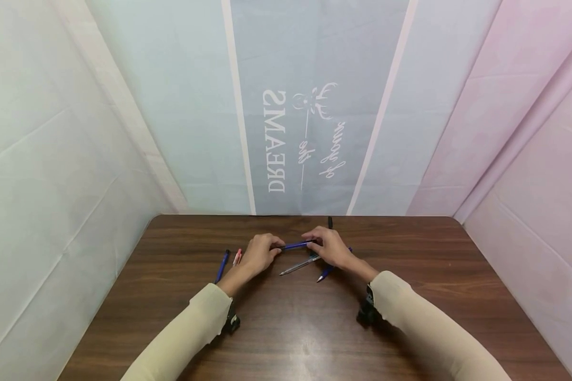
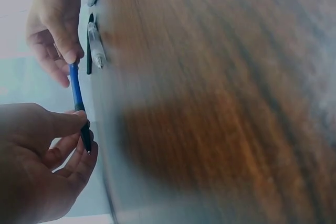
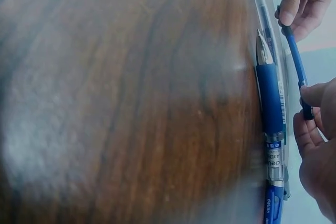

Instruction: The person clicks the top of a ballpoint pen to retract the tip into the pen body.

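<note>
A blue pen with black ends (image 1: pixel 295 245) is held level between both hands above the table. My left hand (image 1: pixel 261 252) pinches its left end between thumb and fingers; in the left wrist view the dark tip of the pen (image 2: pixel 86 137) pokes out past the thumb. The opposite end is pinched by my right hand (image 1: pixel 332 246), with a short black end (image 3: pixel 307 113) showing in the right wrist view. Beneath the right hand lie a clear pen (image 1: pixel 297 267) and a blue-gripped pen (image 3: pixel 269 98), the latter partly covered in the head view.
Left of the left hand lie another blue pen (image 1: pixel 222 266) and a red-and-clear pen (image 1: pixel 237 257). A black pen (image 1: pixel 330 222) points toward the back edge of the wooden table (image 1: pixel 295 323). Printed cloth (image 1: pixel 314 63) hangs behind, with pale cloth on both sides.
</note>
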Demonstrator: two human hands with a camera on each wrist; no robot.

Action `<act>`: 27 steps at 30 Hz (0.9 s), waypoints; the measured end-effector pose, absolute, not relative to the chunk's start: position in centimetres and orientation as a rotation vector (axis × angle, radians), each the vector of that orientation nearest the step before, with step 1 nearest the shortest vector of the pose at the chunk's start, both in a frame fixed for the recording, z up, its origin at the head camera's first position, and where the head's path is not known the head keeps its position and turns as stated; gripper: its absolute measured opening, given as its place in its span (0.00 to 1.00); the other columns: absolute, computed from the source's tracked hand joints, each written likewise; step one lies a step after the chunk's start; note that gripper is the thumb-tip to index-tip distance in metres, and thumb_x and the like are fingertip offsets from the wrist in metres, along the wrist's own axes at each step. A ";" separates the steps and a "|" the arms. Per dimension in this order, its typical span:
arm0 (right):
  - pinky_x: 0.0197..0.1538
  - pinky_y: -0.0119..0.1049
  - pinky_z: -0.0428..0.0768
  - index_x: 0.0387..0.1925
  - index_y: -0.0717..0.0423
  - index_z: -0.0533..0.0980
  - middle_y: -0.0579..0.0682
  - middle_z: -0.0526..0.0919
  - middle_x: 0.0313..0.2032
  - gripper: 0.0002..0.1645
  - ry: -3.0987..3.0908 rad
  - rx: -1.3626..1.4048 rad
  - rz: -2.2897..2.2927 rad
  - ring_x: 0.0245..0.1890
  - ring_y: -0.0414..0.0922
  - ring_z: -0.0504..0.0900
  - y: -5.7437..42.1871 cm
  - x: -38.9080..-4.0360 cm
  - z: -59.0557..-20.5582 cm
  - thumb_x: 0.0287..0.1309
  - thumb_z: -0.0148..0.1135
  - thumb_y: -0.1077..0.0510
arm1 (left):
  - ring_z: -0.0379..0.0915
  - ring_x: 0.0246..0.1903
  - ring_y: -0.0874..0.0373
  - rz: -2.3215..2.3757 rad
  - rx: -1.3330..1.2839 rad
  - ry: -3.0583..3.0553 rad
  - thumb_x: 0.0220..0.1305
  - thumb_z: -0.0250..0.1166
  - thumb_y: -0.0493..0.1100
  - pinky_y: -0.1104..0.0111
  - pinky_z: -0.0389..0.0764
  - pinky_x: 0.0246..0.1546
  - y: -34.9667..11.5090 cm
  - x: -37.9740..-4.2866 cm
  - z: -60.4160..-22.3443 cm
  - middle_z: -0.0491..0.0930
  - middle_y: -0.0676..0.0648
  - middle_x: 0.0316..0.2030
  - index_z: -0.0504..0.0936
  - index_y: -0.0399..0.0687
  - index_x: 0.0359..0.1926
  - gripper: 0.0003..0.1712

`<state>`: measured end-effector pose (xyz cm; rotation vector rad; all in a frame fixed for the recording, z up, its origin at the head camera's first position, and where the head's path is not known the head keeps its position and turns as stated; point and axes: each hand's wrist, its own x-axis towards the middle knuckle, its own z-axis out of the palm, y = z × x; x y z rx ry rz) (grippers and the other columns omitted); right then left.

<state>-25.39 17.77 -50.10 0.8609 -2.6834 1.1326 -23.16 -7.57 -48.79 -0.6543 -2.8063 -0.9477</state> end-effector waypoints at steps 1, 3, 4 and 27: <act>0.42 0.37 0.84 0.56 0.61 0.85 0.52 0.87 0.45 0.16 -2.674 0.857 1.155 0.40 0.45 0.83 17.8 -25.4 -50.1 0.68 0.69 0.67 | 0.86 0.51 0.47 -0.945 -0.660 -2.807 0.68 0.72 0.33 0.53 0.86 0.53 -7.6 -23.1 -48.8 0.90 0.45 0.46 0.92 0.45 0.45 0.08; 0.43 0.37 0.85 0.56 0.62 0.85 0.52 0.87 0.44 0.16 -2.659 0.840 1.188 0.41 0.45 0.85 17.9 -25.4 -50.0 0.68 0.69 0.66 | 0.86 0.51 0.48 -0.946 -0.664 -2.809 0.68 0.72 0.33 0.53 0.86 0.53 -7.6 -23.0 -48.7 0.90 0.45 0.46 0.92 0.45 0.45 0.08; 0.44 0.37 0.86 0.56 0.62 0.85 0.53 0.88 0.44 0.16 -2.651 0.831 1.204 0.41 0.46 0.86 17.9 -25.5 -50.0 0.68 0.69 0.67 | 0.86 0.52 0.48 -0.944 -0.666 -2.811 0.69 0.72 0.33 0.53 0.86 0.54 -7.6 -23.0 -48.7 0.90 0.45 0.46 0.92 0.45 0.46 0.08; 0.45 0.27 0.85 0.63 0.68 0.79 0.60 0.89 0.42 0.23 -2.526 0.526 1.779 0.42 0.46 0.88 16.6 -26.0 -47.8 0.67 0.70 0.68 | 0.82 0.32 0.61 -1.620 -0.526 -2.844 0.69 0.72 0.34 0.70 0.83 0.34 -7.6 -22.1 -47.9 0.91 0.46 0.36 0.92 0.40 0.45 0.07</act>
